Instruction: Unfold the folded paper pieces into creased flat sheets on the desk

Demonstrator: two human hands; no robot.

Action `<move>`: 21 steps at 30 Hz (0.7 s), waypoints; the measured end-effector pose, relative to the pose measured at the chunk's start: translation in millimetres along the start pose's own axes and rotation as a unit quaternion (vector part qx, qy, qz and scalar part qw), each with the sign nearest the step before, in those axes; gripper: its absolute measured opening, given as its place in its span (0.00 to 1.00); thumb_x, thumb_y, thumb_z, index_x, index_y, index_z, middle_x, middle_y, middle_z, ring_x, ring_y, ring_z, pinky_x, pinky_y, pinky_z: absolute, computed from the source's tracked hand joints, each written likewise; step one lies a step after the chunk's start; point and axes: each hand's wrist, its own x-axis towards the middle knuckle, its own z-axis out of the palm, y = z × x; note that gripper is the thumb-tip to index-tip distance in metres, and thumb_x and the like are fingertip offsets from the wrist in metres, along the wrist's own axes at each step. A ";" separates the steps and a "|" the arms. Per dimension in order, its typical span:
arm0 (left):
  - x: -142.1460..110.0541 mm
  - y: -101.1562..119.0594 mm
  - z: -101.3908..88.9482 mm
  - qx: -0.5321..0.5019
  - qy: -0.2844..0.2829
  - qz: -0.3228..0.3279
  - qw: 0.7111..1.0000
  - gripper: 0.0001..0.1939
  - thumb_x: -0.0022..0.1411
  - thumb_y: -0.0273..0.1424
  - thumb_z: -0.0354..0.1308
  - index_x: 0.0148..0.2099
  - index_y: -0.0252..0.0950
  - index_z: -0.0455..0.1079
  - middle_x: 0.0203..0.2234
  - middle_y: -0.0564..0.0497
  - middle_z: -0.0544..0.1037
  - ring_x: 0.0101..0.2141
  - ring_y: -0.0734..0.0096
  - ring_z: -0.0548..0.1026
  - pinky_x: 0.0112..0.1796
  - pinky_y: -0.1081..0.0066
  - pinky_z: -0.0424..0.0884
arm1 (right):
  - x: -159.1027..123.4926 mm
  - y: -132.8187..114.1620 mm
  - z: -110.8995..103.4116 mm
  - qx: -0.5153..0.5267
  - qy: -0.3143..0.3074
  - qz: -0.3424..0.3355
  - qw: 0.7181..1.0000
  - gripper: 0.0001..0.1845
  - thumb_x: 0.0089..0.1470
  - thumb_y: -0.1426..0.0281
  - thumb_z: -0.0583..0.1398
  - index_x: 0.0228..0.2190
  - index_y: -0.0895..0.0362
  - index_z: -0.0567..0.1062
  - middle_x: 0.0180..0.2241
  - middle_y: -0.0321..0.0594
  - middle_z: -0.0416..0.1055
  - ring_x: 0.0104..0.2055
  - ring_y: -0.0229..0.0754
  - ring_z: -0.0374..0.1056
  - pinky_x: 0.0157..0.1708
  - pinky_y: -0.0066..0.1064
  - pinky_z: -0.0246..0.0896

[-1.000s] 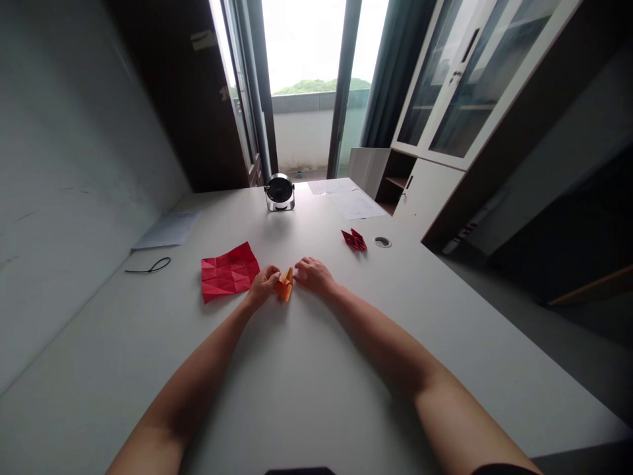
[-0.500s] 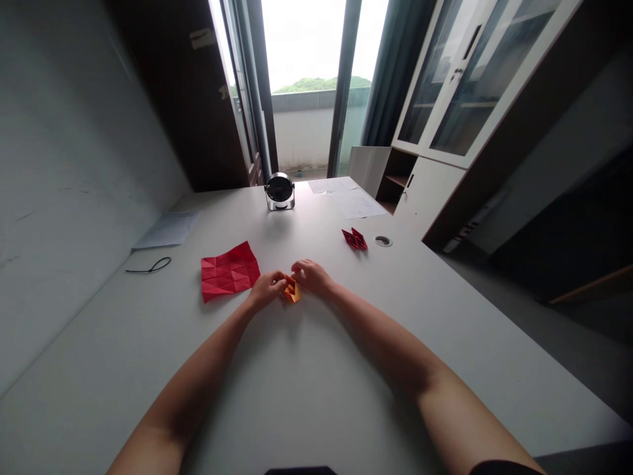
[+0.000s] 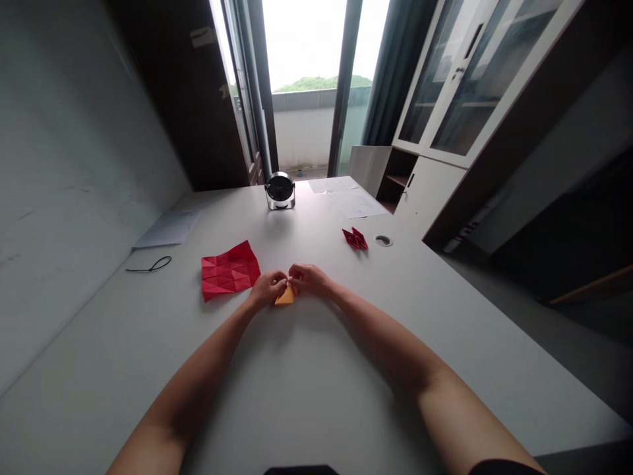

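A small folded piece of orange origami paper [image 3: 285, 297] is pinched between my two hands, just above or on the white table. My left hand [image 3: 268, 287] grips its left side with closed fingertips. At its upper right, my right hand [image 3: 309, 280] has thumb and fingers closed on it, the fingertips of both hands nearly meeting. The hands cover the paper's upper part, so only its lower orange face shows. Left of my left hand lies a creased sheet of red paper [image 3: 230, 272], spread out with a grid of fold lines.
A folded red paper piece [image 3: 355, 239] stands at the right, beside a round cable hole [image 3: 383, 241]. Farther back are a round black device on a metal stand [image 3: 280, 191] and white paper sheets [image 3: 353, 200]. A black cable tie [image 3: 152, 265] and more papers [image 3: 168, 229] lie left.
The orange paper has turned in my fingers, so its open folds no longer face me and a plain face shows. My right hand has come slightly left, closer to my left hand.
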 end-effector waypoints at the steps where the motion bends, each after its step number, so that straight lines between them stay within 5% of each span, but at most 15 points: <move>1: 0.3 -0.4 0.1 0.007 0.005 0.001 1.000 0.12 0.60 0.37 0.54 0.37 0.38 0.76 0.29 0.53 0.80 0.29 0.73 0.74 0.31 0.76 0.65 | 0.0 -0.5 -0.8 0.010 -0.008 0.005 1.000 0.09 0.55 0.64 0.61 0.36 0.56 0.74 0.28 0.34 0.71 0.29 0.33 0.62 0.30 0.24 0.53; 8: -0.2 -0.9 -0.1 -0.005 0.001 -0.008 1.000 0.12 0.60 0.37 0.54 0.40 0.38 0.74 0.29 0.53 0.79 0.29 0.73 0.74 0.31 0.75 0.66 | 1.1 0.4 -1.1 0.025 -0.053 0.033 0.998 0.13 0.54 0.59 0.60 0.35 0.56 0.72 0.25 0.31 0.68 0.26 0.32 0.58 0.27 0.23 0.49; 14: 0.0 -0.7 -1.1 0.016 -0.006 0.004 1.000 0.11 0.59 0.36 0.55 0.39 0.38 0.76 0.31 0.52 0.79 0.32 0.71 0.74 0.34 0.75 0.67 | -0.2 -2.3 0.0 0.022 -0.060 0.031 0.997 0.07 0.46 0.70 0.57 0.31 0.56 0.69 0.24 0.29 0.64 0.27 0.33 0.56 0.27 0.23 0.48; 21: 1.3 -0.4 -3.8 -0.006 -0.034 0.007 0.999 0.12 0.58 0.34 0.55 0.40 0.38 0.77 0.31 0.52 0.80 0.32 0.71 0.74 0.34 0.74 0.68 | -0.2 6.8 -0.6 0.074 -0.071 0.030 0.994 0.10 0.45 0.73 0.54 0.33 0.57 0.70 0.26 0.30 0.64 0.28 0.33 0.57 0.28 0.23 0.51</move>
